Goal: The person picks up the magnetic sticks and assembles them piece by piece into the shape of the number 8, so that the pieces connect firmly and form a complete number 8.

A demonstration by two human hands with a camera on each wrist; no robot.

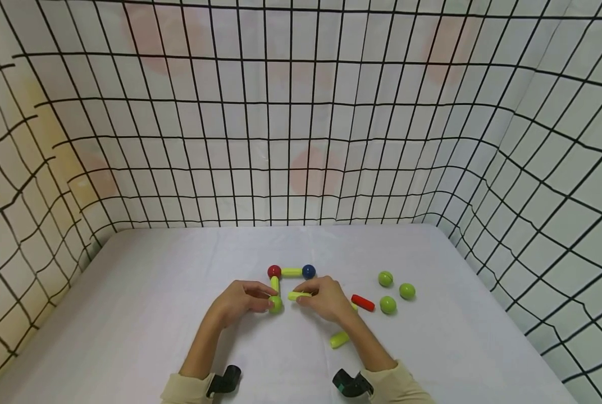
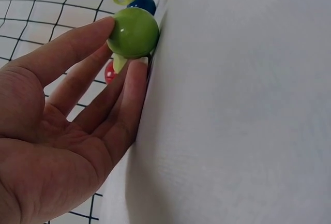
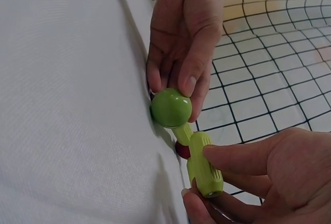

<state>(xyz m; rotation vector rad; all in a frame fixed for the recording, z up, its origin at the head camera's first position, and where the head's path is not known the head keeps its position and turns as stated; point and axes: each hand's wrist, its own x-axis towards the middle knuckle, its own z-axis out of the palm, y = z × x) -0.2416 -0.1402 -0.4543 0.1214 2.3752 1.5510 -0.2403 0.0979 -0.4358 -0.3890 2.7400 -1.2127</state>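
Observation:
A joined L-shape of balls and ribbed rods lies on the white table. Its red ball (image 1: 274,271) is the corner, a yellow-green rod (image 1: 291,272) runs right to a blue ball (image 1: 308,272), and another comes toward me to a green ball (image 2: 133,33). Thumb and fingertips of my left hand (image 1: 240,303) hold that green ball from the left. To its right, my right hand (image 1: 327,300) pinches a loose yellow-green rod (image 3: 205,167) between thumb and fingers. One end of this rod points toward the green ball, with a gap between them in the head view.
Three green balls (image 1: 388,304) lie to the right, near a red rod (image 1: 363,303). A yellow-green rod (image 1: 339,339) lies beside my right forearm, and another shows partly behind the wrist. Black netting (image 1: 291,137) over white sheeting surrounds the table's back and sides.

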